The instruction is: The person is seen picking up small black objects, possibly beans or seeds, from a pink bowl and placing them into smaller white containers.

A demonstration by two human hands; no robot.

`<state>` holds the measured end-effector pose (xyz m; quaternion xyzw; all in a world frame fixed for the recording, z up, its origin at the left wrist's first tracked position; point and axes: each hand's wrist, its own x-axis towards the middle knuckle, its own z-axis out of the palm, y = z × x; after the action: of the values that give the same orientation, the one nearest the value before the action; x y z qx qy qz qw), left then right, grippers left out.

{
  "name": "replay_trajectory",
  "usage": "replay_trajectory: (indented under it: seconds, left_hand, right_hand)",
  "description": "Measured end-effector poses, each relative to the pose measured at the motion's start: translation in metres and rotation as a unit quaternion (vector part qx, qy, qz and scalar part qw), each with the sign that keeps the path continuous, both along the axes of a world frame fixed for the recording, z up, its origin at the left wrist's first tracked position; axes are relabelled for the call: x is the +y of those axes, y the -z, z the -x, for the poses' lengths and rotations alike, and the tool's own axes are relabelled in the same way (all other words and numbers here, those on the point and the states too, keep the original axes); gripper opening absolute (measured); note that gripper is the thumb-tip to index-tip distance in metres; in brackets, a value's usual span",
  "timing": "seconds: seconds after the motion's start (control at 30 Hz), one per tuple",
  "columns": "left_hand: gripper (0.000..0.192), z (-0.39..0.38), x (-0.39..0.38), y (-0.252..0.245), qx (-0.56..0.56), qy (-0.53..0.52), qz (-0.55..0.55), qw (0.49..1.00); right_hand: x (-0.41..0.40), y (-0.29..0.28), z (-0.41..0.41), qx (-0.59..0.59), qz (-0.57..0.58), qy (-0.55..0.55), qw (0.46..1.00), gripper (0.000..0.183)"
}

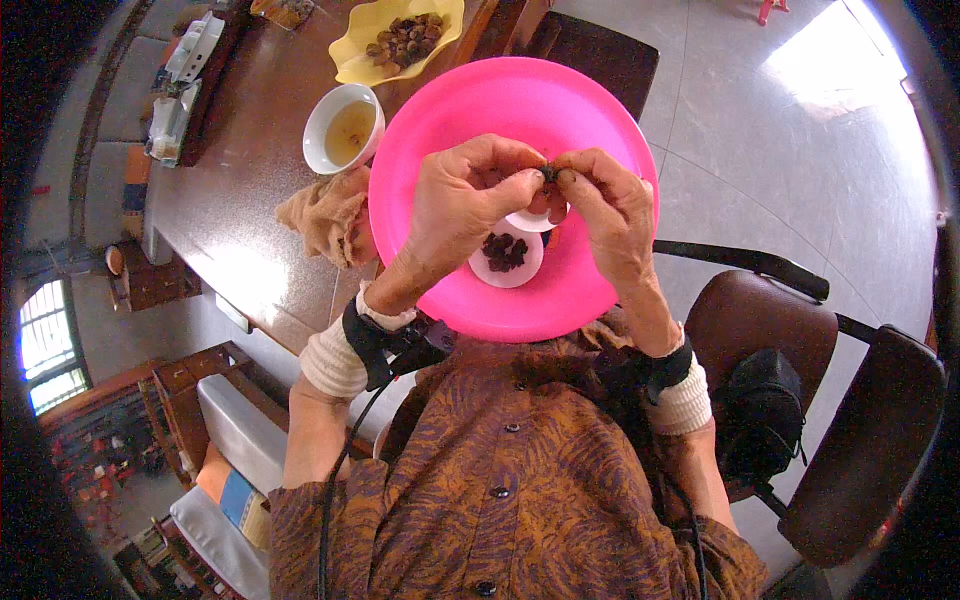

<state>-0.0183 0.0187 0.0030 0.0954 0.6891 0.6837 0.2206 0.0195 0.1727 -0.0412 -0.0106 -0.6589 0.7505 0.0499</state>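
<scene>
Between their fingertips, my left hand [461,206] and my right hand [619,214] pinch a small dark piece [549,174], too small to identify. Both hands are over a round bright pink plastic basin [517,97]. Inside it, below my left fingers, is a small white dish [517,280] holding several dark, shrivelled bits [504,252]. A second white dish [531,222] shows partly under my fingers; its contents are hidden.
On the brown table [247,142] stand a white bowl [319,139] of yellowish liquid and a yellow scalloped bowl [346,54] of brown roundish pieces. A tan cloth [322,217] lies by the basin. At right, a brown chair [757,315] holds a black bag [761,409].
</scene>
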Motion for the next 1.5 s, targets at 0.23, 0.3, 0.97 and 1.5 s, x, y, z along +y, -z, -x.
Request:
replay_trajectory:
  seconds: [0.23,0.3,0.97,1.5]
  left_hand:
    - [0.016,0.002,-0.002,0.000,-0.027,0.002,-0.038,0.999]
    - [0.016,0.003,-0.002,-0.001,-0.017,0.019,-0.028,0.999]
    - [0.018,-0.001,0.004,0.005,0.013,-0.049,-0.034,0.998]
    - [0.018,-0.004,0.002,0.004,0.067,-0.064,0.014,0.996]
  right_hand:
    - [0.006,-0.003,-0.001,0.020,0.030,-0.018,0.999,0.014]
    - [0.007,-0.009,-0.002,0.026,0.007,-0.019,0.999,0.014]
    - [-0.003,-0.011,0.001,-0.005,0.018,0.050,0.999,0.011]
    - [-0.021,-0.007,-0.003,0.070,-0.166,0.127,0.975,0.010]
